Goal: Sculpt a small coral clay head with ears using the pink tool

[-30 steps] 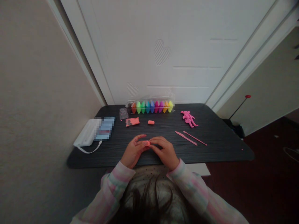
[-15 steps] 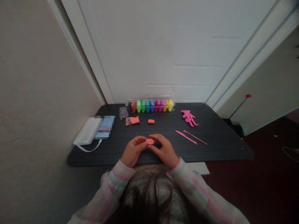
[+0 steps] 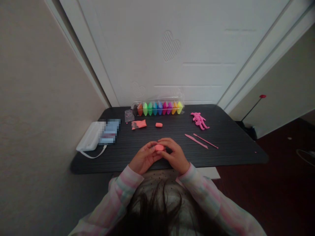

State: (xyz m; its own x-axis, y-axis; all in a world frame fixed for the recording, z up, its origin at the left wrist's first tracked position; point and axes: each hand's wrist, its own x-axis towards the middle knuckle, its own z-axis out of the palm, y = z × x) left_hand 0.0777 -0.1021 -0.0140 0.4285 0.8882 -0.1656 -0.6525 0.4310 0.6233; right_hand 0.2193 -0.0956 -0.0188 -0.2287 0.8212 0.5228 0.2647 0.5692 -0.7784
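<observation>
Between my two hands is a flattened, orange-pink piece of modelling clay (image 3: 159,147), held just above the front of the dark table (image 3: 98,162). My left hand (image 3: 143,157) grips its left side, thumb on top and fingers beneath. From the right, my right hand (image 3: 175,154) pinches it with thumb and fingers. A small clay roll (image 3: 158,125) of the same colour lies beyond my hands. To its left rests an orange-pink clay packet (image 3: 139,124).
A clear bag of colourful clay packs (image 3: 159,108) stands at the back. On the right lie a pink clay figure (image 3: 199,120), a pink modelling knife (image 3: 196,141) and a thin pink stick tool (image 3: 205,141). A white device (image 3: 91,137) with a cable sits at the left.
My hands have turned the clay piece slightly, and it now looks more oblong. The left fingers reach further underneath it. The whole view has tilted a little.
</observation>
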